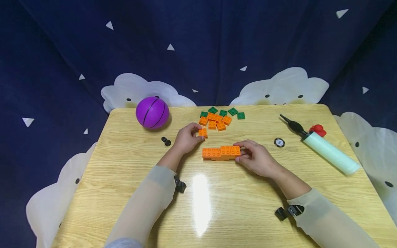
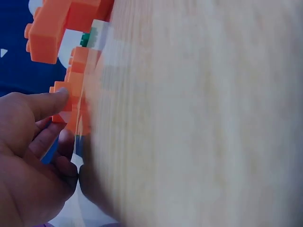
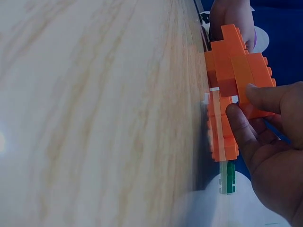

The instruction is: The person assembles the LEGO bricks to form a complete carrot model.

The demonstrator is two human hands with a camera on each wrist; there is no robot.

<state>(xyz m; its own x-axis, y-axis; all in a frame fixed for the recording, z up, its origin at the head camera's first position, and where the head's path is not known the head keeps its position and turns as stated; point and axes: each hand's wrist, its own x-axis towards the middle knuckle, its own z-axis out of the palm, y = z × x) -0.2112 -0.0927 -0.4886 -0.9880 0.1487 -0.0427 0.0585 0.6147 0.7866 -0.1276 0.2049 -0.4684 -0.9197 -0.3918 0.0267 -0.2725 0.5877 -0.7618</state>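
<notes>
On the wooden table (image 1: 217,213) my left hand (image 1: 187,138) pinches a small orange brick (image 1: 203,132) between thumb and fingers; the left wrist view shows that orange brick (image 2: 66,97) at my fingertips. My right hand (image 1: 255,156) grips the right end of a longer assembly of joined orange bricks (image 1: 221,152), which lies flat on the table. In the right wrist view my thumb and fingers close round that orange assembly (image 3: 239,75). Behind both hands lies a pile of loose orange bricks (image 1: 215,121) with several green plates (image 1: 223,112) at its far side.
A purple ball (image 1: 152,112) sits at the back left, with a small black piece (image 1: 166,141) near it. At the right lie a pale green hand pump (image 1: 328,151) with a black nozzle, a red object (image 1: 317,130) and a round black-and-white token (image 1: 279,142).
</notes>
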